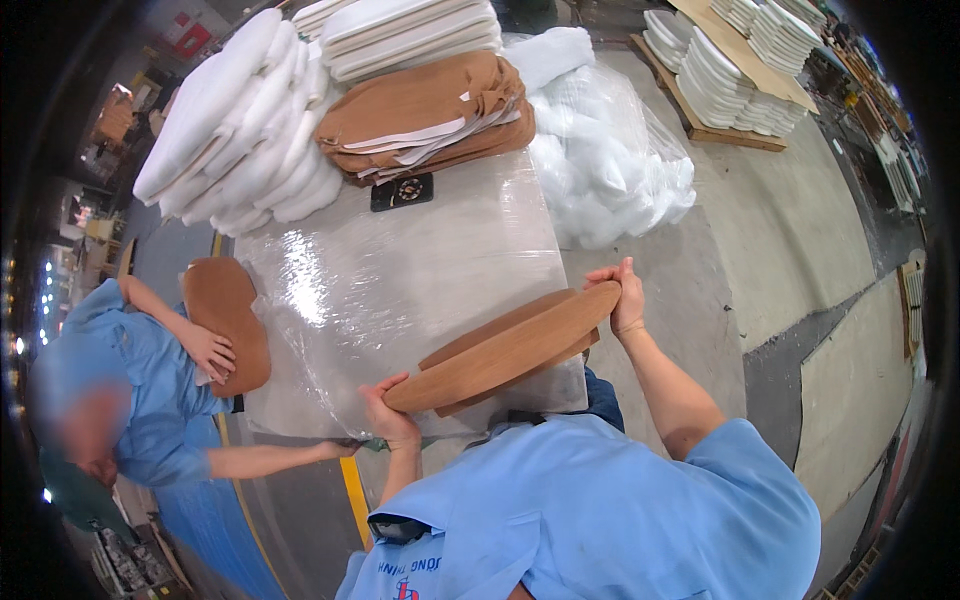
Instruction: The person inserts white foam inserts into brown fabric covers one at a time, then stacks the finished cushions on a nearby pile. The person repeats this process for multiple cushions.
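Between my two hands a brown fabric-covered seat cushion [505, 350] is held tilted, its long curved edge toward me, over the near right part of the table. My left hand [393, 412] grips its left end. The right hand [626, 298] is closed round the far right end, its thumb partly hidden. Behind and below the cushion, another brown piece [497, 325] shows; whether it is a separate cushion I cannot tell. The plastic-covered table [440, 260] lies underneath.
At the left a co-worker [150, 390] rests a hand on a brown cushion [228, 320]. Toward the back are stacked brown covers [425, 110], a black phone-like object [402, 192], white padding stacks [235, 125] and a plastic bag of white stuffing [610, 150]. A pallet [745, 138] holds more white pads.
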Demonstrator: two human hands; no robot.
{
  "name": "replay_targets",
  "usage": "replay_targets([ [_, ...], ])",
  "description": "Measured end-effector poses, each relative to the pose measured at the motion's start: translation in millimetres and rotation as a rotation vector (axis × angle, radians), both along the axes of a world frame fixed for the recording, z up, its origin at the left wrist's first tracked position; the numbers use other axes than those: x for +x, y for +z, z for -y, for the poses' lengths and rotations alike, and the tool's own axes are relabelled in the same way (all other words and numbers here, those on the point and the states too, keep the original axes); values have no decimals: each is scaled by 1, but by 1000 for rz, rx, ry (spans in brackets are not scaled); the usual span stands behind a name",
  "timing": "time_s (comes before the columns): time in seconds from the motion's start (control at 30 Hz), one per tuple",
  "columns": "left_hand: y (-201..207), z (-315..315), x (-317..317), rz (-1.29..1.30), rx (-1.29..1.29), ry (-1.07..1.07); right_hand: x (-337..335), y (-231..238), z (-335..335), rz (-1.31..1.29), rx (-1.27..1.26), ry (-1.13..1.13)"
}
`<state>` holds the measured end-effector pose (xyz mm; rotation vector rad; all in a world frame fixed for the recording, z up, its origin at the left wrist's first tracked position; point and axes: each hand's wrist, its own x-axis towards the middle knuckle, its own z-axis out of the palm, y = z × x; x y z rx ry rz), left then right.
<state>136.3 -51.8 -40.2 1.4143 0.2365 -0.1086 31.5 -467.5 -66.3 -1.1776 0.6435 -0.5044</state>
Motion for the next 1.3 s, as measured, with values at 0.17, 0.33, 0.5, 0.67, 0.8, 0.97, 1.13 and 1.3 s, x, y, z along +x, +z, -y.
replay_targets([
  [0.17,-3,0,-1,3,2,7,3,-1,-3,2,21,-39],
  [0.33,4,-7,1,-52,-22,-54,1,-1,-4,10,45,-69],
  [0.5,63,2,30,51,456,-707,-2,-6,0,-15,-2,-108],
  [0.67,123,96,19,676,863,-1243,2,0,-3,-9,3,-81],
  [0.8,131,145,12,589,1253,-1388,13,7,9,-11,-42,-92],
  [0.97,145,189,-13,605,1183,-1297,42,30,53,55,-104,-485],
  [1.13,121,211,-14,475,1096,-1375,18,8,-8,-41,-67,-468],
  [1.3,61,230,27,-36,180,-1534,16,14,-63,39,107,-415],
])
